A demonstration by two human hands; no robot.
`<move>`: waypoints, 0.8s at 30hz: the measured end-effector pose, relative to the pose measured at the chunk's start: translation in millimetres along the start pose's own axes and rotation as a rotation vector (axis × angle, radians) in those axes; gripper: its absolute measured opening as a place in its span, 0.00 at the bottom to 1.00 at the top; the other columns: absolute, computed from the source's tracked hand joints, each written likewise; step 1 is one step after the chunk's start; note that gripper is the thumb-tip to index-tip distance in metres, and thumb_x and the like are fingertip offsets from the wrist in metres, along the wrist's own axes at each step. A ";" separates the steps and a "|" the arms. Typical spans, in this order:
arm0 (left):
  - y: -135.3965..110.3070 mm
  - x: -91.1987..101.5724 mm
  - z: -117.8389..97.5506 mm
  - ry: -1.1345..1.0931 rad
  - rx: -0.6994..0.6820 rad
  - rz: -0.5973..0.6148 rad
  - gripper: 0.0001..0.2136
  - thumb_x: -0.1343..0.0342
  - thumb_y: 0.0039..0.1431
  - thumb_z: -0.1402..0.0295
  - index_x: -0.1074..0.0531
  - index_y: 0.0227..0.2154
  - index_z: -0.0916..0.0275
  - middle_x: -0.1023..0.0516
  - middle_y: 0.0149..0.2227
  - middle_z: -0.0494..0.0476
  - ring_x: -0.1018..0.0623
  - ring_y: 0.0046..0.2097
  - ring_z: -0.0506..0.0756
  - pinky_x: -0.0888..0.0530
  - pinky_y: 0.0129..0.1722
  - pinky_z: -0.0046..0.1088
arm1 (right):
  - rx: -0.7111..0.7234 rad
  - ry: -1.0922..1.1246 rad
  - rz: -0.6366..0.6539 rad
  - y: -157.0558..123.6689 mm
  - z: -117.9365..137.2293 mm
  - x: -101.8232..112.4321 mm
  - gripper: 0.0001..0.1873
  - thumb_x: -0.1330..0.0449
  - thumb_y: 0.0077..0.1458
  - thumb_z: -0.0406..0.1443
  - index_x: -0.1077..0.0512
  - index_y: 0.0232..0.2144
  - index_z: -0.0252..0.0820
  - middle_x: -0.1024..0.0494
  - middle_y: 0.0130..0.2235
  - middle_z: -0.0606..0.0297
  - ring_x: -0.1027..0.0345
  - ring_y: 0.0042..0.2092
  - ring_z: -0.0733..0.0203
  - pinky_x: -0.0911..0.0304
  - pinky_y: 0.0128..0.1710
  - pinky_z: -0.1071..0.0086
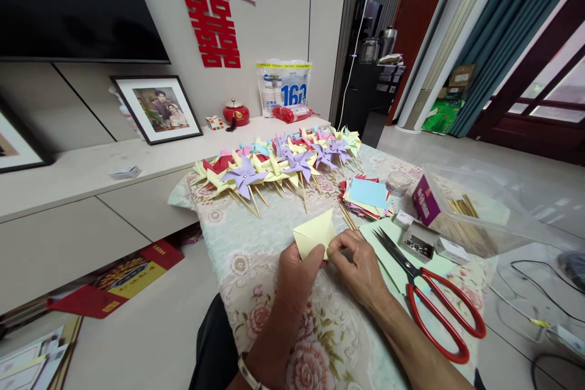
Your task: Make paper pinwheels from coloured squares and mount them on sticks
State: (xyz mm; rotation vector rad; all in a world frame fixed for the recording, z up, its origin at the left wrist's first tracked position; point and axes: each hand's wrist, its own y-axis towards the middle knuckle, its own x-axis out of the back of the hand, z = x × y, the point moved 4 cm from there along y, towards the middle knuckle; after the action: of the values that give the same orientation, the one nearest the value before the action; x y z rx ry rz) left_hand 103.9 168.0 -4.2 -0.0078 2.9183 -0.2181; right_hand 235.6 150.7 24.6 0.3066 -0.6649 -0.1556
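A thin, pale-yellow paper square (312,233) marked with diagonal lines is held above the floral tablecloth (258,244), between stiff-vaned paper pinwheels (245,176) on slender sticks and red-handled metal scissors (412,272). The left hand (298,269) clamps its lower edge, thumb on top; the right hand (359,262), fingers curled together, pinches its lower right corner.

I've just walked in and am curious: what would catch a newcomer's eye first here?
Probably the crowd of colourful pinwheels along the far side of the table. Next come the hands at the near side: the left hand holds pale yellow paper, the right hand at its edge. The red-handled scissors also stand out, lying right of the hands.
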 end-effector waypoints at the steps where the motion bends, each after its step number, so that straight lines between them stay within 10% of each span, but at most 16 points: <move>1: 0.1 -0.2 -0.1 0.007 0.002 -0.001 0.08 0.38 0.45 0.66 0.22 0.26 0.66 0.21 0.24 0.53 0.24 0.28 0.55 0.26 0.28 0.27 | -0.002 -0.002 0.000 0.0 0.1 0.1 0.11 0.44 0.55 0.35 0.31 0.21 0.43 0.27 0.27 0.64 0.37 0.35 0.56 0.46 0.38 0.65; 16: -0.8 3.5 -3.9 0.042 0.046 -0.041 0.10 0.39 0.45 0.67 0.21 0.30 0.67 0.18 0.26 0.55 0.23 0.26 0.54 0.25 0.27 0.27 | 0.053 0.042 -0.102 -2.0 0.4 6.8 0.06 0.41 0.55 0.37 0.27 0.27 0.44 0.24 0.32 0.62 0.34 0.40 0.53 0.41 0.42 0.60; 24: 6.3 23.0 -25.7 0.185 0.188 0.303 0.12 0.41 0.44 0.68 0.21 0.32 0.68 0.18 0.27 0.58 0.24 0.26 0.52 0.30 0.24 0.24 | -0.245 0.805 -0.204 5.6 -29.9 19.0 0.28 0.34 0.54 0.42 0.31 0.56 0.45 0.23 0.50 0.56 0.31 0.52 0.50 0.38 0.53 0.56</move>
State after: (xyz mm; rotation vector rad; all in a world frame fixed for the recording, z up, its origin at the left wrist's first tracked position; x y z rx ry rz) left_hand 76.0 177.5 14.8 0.5058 3.0135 -0.4616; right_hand 269.3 158.3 15.2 0.1756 0.1849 -0.2839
